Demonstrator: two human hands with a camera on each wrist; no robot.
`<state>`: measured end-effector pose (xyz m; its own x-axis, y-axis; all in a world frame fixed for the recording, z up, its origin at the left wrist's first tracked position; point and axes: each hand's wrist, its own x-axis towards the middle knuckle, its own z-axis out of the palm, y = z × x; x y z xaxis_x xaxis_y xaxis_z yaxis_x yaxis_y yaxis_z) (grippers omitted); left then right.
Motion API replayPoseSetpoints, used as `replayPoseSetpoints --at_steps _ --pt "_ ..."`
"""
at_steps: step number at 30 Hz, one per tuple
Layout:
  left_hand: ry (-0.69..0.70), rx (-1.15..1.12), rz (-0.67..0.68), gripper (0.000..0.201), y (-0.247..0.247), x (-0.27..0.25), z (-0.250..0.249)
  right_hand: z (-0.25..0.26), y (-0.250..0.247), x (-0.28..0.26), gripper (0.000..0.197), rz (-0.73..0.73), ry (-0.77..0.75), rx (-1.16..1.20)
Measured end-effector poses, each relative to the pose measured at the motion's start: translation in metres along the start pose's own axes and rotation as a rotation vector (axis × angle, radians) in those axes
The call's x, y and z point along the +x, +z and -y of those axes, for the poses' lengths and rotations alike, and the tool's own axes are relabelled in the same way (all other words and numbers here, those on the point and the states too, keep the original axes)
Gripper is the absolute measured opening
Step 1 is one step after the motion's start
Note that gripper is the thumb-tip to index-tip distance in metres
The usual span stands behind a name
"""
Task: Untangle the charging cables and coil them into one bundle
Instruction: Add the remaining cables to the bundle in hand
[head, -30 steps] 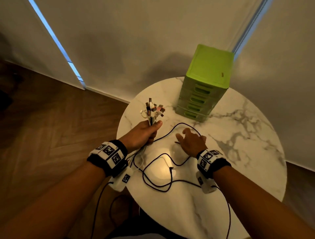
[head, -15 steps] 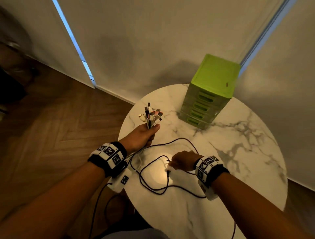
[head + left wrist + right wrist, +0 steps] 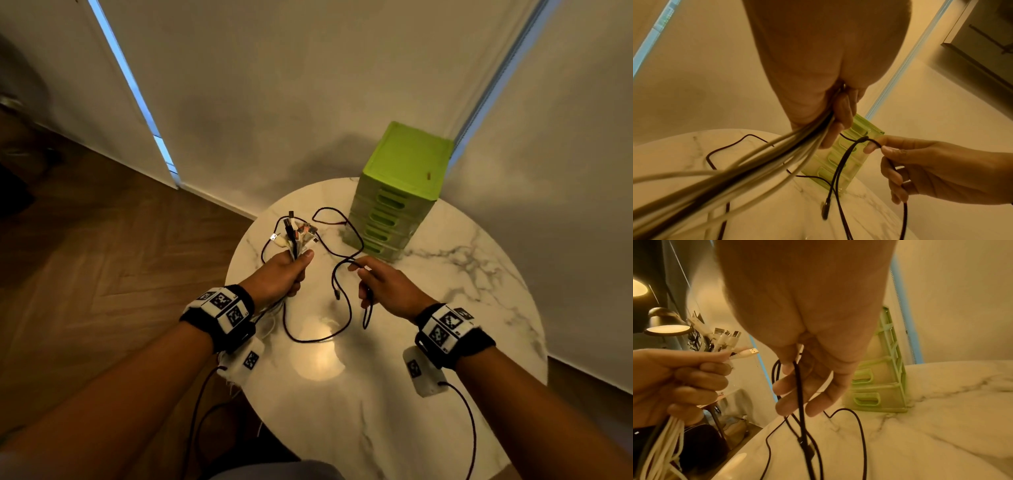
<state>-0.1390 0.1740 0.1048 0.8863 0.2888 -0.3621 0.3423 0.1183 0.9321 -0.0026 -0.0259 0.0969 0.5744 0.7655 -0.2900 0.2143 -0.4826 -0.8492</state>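
A person stands over a round, white marble-patterned tabletop (image 3: pixel 445 342), both forearms reaching in from below and each wrist wearing a black band with square printed markers.

The left hand (image 3: pixel 281 274) is raised above the tabletop's left edge, its fingers (image 3: pixel 701 381) curled tightly round a bundle of charging cables (image 3: pixel 777 155), mostly white with some dark ones. The plug ends (image 3: pixel 294 233) fan out upward above the fist. The long cords hang below the hand and trail off the near left edge of the tabletop.

The right hand (image 3: pixel 390 287) hovers just to the right of the left hand, above the middle of the tabletop. Its thumb and index finger pinch a single black cable (image 3: pixel 342 274) near a bend; the other fingers (image 3: pixel 789 386) are loosely curled, with the cable running down across them. From the pinch, one end hangs free with a dark plug (image 3: pixel 825 209) dangling just above the surface. The rest of the black cable loops over the tabletop, running back toward the far edge and curving near the left hand's plug ends.

A lime-green plastic mini drawer unit (image 3: pixel 400 185) stands at the far side of the tabletop, close to the black cable's far loop. Pale curtains (image 3: pixel 308 85) hang behind, above a wooden herringbone floor (image 3: pixel 102 257).
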Motion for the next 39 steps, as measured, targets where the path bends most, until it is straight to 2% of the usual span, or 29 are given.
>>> replayPoseSetpoints --at_steps 3,6,9,12,14,17,21,22,23,25,28,30,32,33,35,37,39 --pt "0.005 0.045 -0.006 0.033 0.006 -0.002 0.001 0.011 0.0 -0.013 0.021 -0.048 -0.089 0.067" --pt "-0.011 -0.003 -0.012 0.029 0.01 -0.004 0.001 0.017 0.004 -0.021 0.023 -0.136 -0.134 0.187" --pt "-0.032 -0.05 0.009 0.034 0.014 -0.008 0.002 0.013 0.012 -0.03 0.025 -0.202 -0.126 0.123" --pt "-0.042 -0.049 0.027 0.038 0.017 -0.012 0.004 0.003 0.023 -0.038 0.021 -0.079 0.022 -0.139" --pt "-0.046 -0.046 0.036 0.039 0.016 -0.015 0.005 -0.005 0.034 -0.043 0.019 0.005 0.154 -0.225" --pt "-0.062 -0.045 0.04 0.039 0.014 -0.019 0.008 -0.022 0.05 -0.049 0.037 0.101 0.225 -0.306" --pt "-0.082 -0.053 0.02 0.041 0.011 -0.027 0.01 -0.039 0.068 -0.049 0.014 0.446 0.406 -0.435" --pt "-0.088 -0.06 0.018 0.04 0.01 -0.028 0.012 -0.038 0.072 -0.05 0.015 0.518 0.478 -0.458" --pt "-0.092 -0.067 0.017 0.04 0.009 -0.028 0.014 -0.036 0.075 -0.051 0.02 0.553 0.544 -0.481" --pt "-0.11 -0.068 0.019 0.04 0.005 -0.029 0.018 -0.028 0.072 -0.048 0.028 0.497 0.594 -0.539" --pt "-0.123 -0.093 0.008 0.041 0.001 -0.029 0.021 -0.012 0.054 -0.039 0.03 0.205 0.453 -0.411" --pt "-0.114 -0.143 -0.016 0.041 -0.002 -0.029 0.019 0.008 0.041 -0.038 0.03 -0.018 0.31 -0.076" --pt "-0.112 -0.211 -0.027 0.04 -0.005 -0.026 0.016 0.032 0.033 -0.044 0.029 -0.169 0.105 0.27" --pt "-0.118 -0.259 -0.028 0.039 -0.006 -0.024 0.016 0.043 0.033 -0.048 0.028 -0.216 0.002 0.354" --pt "-0.151 -0.364 -0.033 0.035 -0.007 -0.02 0.014 0.062 0.038 -0.053 0.026 -0.268 -0.156 0.375" --pt "-0.191 -0.471 -0.037 0.03 -0.004 -0.019 0.009 0.072 0.05 -0.055 0.023 -0.263 -0.25 0.317" --pt "-0.202 -0.55 -0.044 0.035 0.0 -0.019 0.005 0.074 0.064 -0.056 0.02 -0.229 -0.314 0.204"
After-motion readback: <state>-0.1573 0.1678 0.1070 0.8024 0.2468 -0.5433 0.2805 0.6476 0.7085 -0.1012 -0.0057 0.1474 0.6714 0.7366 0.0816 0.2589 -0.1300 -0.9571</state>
